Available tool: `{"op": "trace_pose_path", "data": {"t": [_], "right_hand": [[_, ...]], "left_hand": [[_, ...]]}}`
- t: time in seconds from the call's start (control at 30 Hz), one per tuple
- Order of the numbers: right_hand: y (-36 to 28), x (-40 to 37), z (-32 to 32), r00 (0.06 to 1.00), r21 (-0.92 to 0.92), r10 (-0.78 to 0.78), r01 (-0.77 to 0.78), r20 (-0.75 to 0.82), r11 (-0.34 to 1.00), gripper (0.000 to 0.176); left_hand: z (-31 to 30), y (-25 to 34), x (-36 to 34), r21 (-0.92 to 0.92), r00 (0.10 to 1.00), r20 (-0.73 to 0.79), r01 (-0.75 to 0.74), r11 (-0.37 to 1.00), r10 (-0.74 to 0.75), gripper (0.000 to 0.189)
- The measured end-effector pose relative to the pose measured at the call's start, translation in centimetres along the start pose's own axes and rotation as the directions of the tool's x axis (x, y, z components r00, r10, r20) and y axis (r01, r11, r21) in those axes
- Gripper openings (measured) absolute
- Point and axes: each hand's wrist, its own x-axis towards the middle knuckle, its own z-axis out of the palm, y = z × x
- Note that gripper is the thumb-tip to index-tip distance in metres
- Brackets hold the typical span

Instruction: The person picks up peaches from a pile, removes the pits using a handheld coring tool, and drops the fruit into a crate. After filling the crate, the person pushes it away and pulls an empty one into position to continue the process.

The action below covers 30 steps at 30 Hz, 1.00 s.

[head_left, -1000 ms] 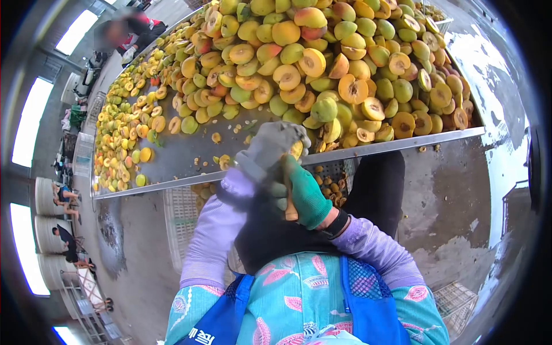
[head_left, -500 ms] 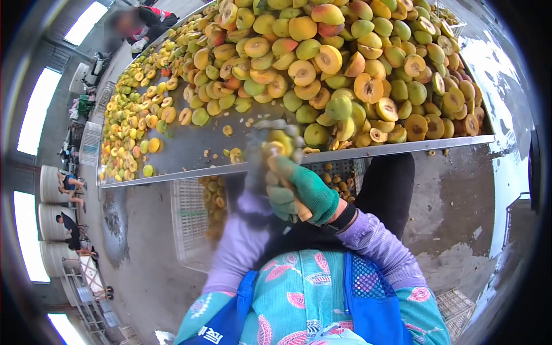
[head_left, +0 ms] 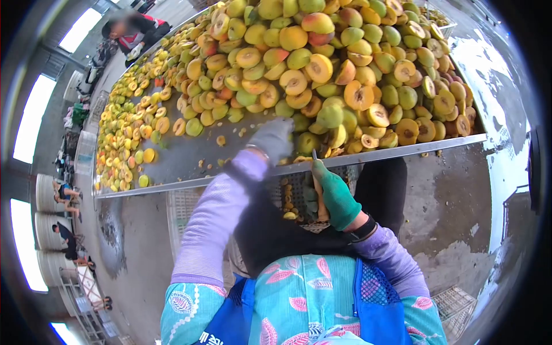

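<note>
Grey-gloved left hand (head_left: 271,141) is blurred above the near part of the metal desk (head_left: 192,154); whether its fingers are clenched or grasp anything cannot be told. Green-gloved right hand (head_left: 339,198), at four o'clock from the left hand, has its fingers closed round the wooden handle of a knife (head_left: 320,202); the blade points to twelve o'clock, near the desk edge. Heaped fruit (head_left: 319,68), many showing cut faces, lies on the desk at one o'clock from the left hand; scattered halves (head_left: 133,131) lie at nine. Co-worker (head_left: 154,30) observed at ten o'clock.
</note>
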Motion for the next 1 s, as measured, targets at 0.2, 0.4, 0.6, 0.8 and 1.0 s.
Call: {"op": "trace_pose_path", "data": {"t": [0.2, 0.4, 0.6, 0.8, 1.0], "right_hand": [[0.3, 2.7, -1.4, 0.892, -0.604, -0.442, 0.407, 0.099, 0.686, 0.028], [0.2, 3.6, 0.7, 0.892, -0.825, -0.409, 0.374, 0.195, 0.423, 0.033], [0.3, 1.8, 1.4, 0.905, -0.723, -0.395, 0.380, 0.161, 0.577, 0.034], [1.0, 2.1, 1.8, 0.899, -0.789, -0.393, 0.381, 0.193, 0.483, 0.032], [2.1, 2.7, 1.7, 0.913, -0.672, -0.383, 0.374, 0.144, 0.639, 0.034]], "left_hand": [[-2.0, -2.3, -4.2, -0.986, 0.961, 0.111, 0.139, 0.092, -0.253, 0.039], [-0.5, 0.8, -7.7, -0.544, 0.907, -0.419, -0.291, 0.787, 0.046, 0.048], [0.4, 3.2, -7.4, -0.559, 0.799, -0.598, -0.352, 0.751, -0.071, 0.042], [-0.4, 4.4, -8.3, -0.805, 0.832, -0.476, -0.281, 0.522, -0.286, 0.034], [1.4, 5.4, -7.4, -0.933, 0.796, -0.359, -0.305, 0.188, -0.488, 0.037]]}}
